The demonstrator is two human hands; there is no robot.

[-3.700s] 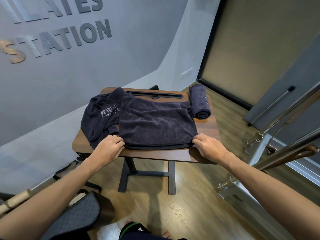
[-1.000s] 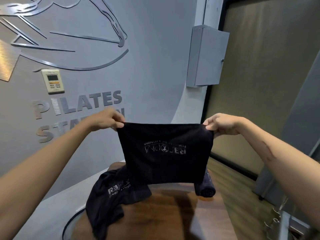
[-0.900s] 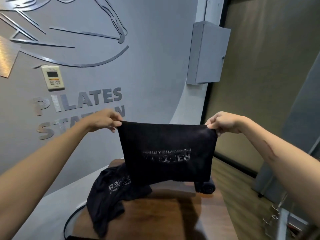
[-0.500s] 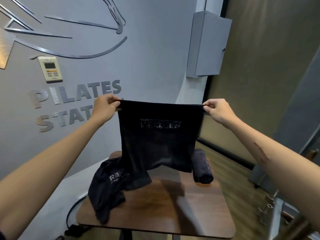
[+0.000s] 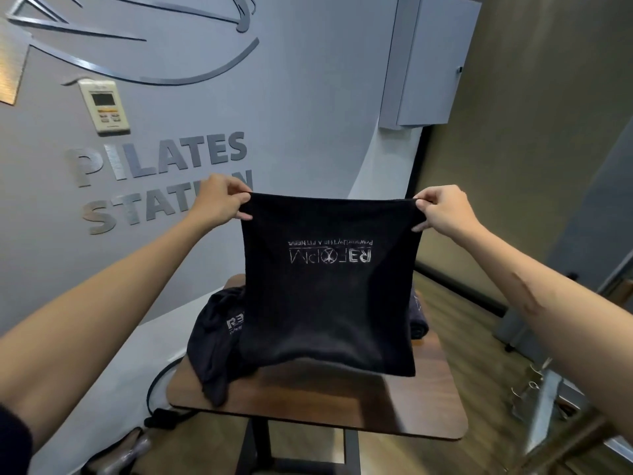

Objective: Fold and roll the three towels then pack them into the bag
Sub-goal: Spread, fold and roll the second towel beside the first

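Observation:
I hold a folded black towel point(image 5: 329, 303) up in the air above the wooden table point(image 5: 318, 402). Its white logo shows upside down. My left hand point(image 5: 219, 202) pinches the top left corner and my right hand point(image 5: 442, 209) pinches the top right corner, so the top edge is stretched flat. The towel's lower edge hangs just over the tabletop. A second black towel point(image 5: 214, 347) lies crumpled on the table's left side. A rolled black towel point(image 5: 418, 318) lies at the far right, mostly hidden behind the hanging one. No bag is clearly in view.
A grey wall with metal lettering and a wall controller point(image 5: 104, 106) stands behind the table. A grey cabinet point(image 5: 431, 60) hangs at the upper right. Metal equipment frames point(image 5: 548, 406) stand to the right, and a black cable point(image 5: 161, 406) lies on the floor at the left.
The towel went from lying on the table, my hands at its near corners, to hanging in the air. In the last half second my hands spread a little wider.

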